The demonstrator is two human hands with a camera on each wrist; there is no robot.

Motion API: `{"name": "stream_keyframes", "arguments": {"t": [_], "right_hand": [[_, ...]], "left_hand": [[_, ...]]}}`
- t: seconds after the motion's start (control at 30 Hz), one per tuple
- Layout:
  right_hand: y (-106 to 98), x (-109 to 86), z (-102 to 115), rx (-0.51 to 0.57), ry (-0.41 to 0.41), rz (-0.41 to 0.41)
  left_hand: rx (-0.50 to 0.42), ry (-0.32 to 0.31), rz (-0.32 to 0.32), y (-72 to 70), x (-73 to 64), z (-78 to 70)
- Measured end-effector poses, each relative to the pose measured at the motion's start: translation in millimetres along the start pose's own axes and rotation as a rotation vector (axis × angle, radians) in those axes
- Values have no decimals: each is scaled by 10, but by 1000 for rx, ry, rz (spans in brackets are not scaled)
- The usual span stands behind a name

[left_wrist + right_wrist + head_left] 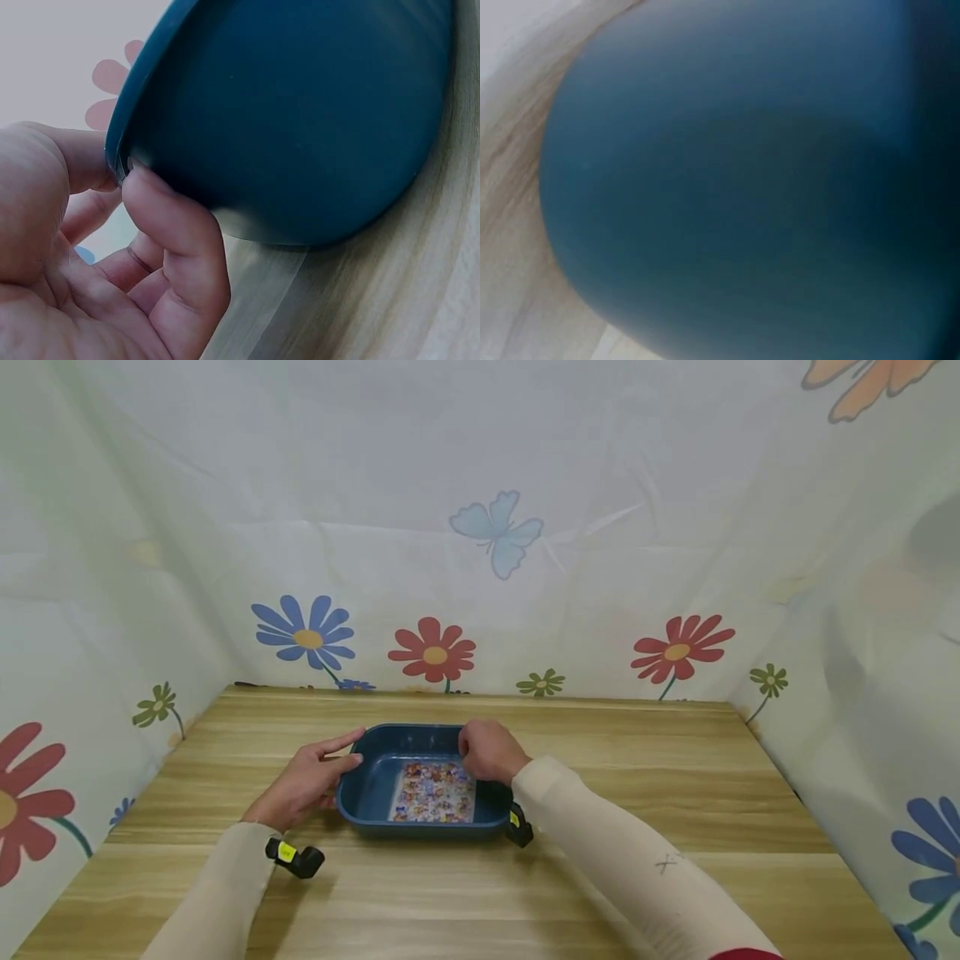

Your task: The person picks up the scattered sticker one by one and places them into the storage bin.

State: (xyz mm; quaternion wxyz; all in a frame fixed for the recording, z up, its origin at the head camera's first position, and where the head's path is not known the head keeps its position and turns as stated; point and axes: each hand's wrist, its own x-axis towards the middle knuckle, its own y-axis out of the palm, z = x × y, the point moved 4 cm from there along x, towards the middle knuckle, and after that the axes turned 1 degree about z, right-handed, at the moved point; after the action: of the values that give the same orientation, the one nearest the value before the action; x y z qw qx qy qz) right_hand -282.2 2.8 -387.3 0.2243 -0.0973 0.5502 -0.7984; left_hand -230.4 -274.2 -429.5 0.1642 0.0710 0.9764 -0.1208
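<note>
A deep blue rectangular tray [438, 831] with rounded corners stands on the wooden table. On its floor lies a sheet [431, 795] printed with many small colourful figures, like a sticker sheet. My left hand [303, 781] is at the tray's left end; in the left wrist view, thumb and finger pinch the rim [124, 120]. Over the tray's right back part, my right hand [491, 752] has curled fingers close to the sheet's upper right corner. I cannot tell whether those fingers hold anything. Only the tray's smooth wall [727, 202] fills the right wrist view.
The wooden table [637, 777] reaches back to a white cloth backdrop [375, 552] with printed flowers and a butterfly, which also closes off both sides. Black wrist cameras hang at the left sleeve [217, 893] and the right sleeve [622, 843].
</note>
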Motion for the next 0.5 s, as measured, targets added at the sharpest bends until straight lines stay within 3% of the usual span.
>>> {"name": "stream_keyframes", "arguments": {"t": [0.3, 0.5], "right_hand": [[-61, -68, 0, -14, 22, -19], [-165, -133, 0, 21, -38, -69]], "left_hand": [[22, -11, 2, 8, -47, -52], [65, 3, -2, -6, -60, -109]]}}
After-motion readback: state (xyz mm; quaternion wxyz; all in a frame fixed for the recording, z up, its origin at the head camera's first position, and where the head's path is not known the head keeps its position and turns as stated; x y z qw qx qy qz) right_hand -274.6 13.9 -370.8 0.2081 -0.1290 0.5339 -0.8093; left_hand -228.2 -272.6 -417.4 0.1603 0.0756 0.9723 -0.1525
